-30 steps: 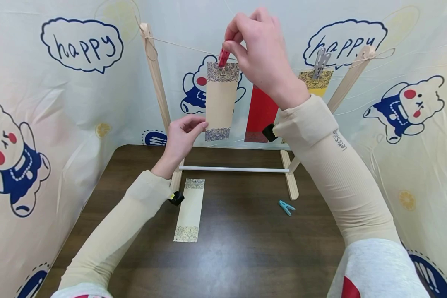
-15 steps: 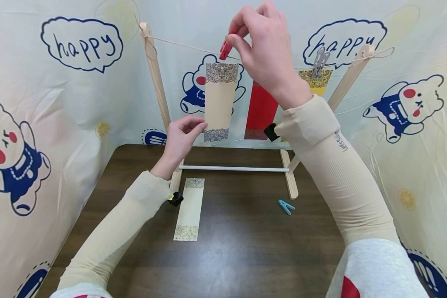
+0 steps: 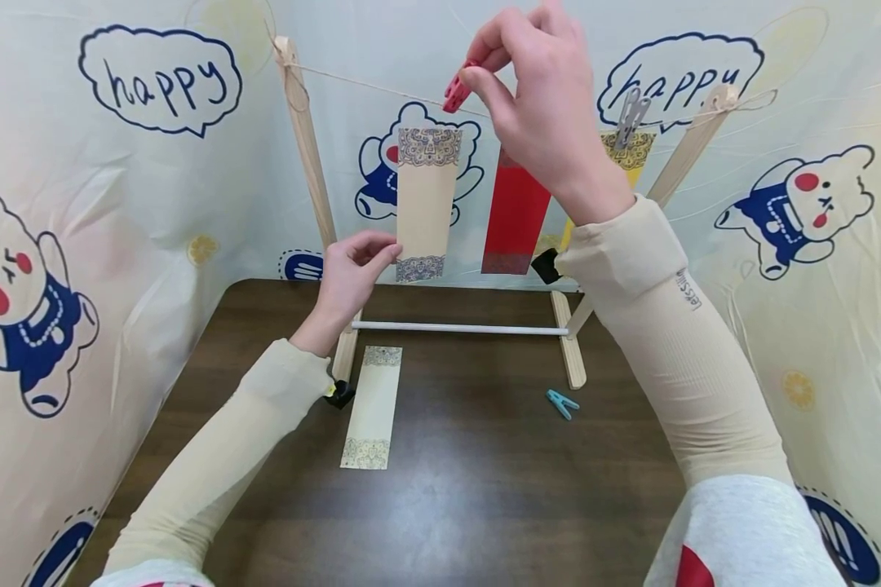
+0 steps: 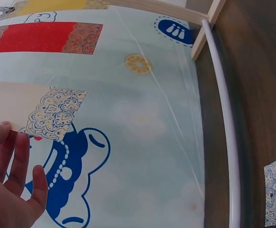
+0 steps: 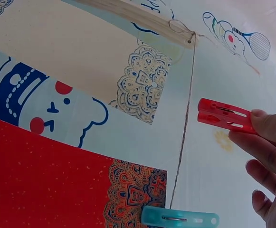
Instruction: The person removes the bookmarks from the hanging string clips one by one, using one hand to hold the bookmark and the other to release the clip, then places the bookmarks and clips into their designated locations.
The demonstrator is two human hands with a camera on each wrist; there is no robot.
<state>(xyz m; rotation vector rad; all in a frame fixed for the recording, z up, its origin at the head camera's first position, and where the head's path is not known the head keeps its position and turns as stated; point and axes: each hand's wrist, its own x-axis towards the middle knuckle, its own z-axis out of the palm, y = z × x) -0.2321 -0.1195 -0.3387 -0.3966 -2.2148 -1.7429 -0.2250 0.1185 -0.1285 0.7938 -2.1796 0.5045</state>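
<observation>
My left hand point(image 3: 348, 281) pinches the lower left edge of a beige paper bookmark point(image 3: 426, 208) with patterned ends. The bookmark is upright, its top edge just below the string point(image 3: 367, 84) and apart from it. Above and to the right, my right hand point(image 3: 546, 106) holds a red clothespin point(image 5: 225, 115) between thumb and fingers. In the right wrist view this clothespin is off both string and bookmark. A red bookmark point(image 3: 517, 212) hangs beside, held by a teal clothespin point(image 5: 180, 217). A yellow bookmark point(image 3: 631, 163) hangs from a grey clothespin point(image 3: 631, 118), partly hidden by my right arm.
Wooden posts point(image 3: 304, 139) hold the string's ends, with a white rod point(image 3: 458, 328) between their feet. On the dark table point(image 3: 455, 505) lie a cream bookmark point(image 3: 370, 408) and a blue clothespin point(image 3: 561, 403). A printed cloth backdrop point(image 3: 213, 179) surrounds the table.
The red clothespin has come off the beige bookmark's top and moved up and right with my right hand. My left hand has shifted the bookmark slightly left and down from the string.
</observation>
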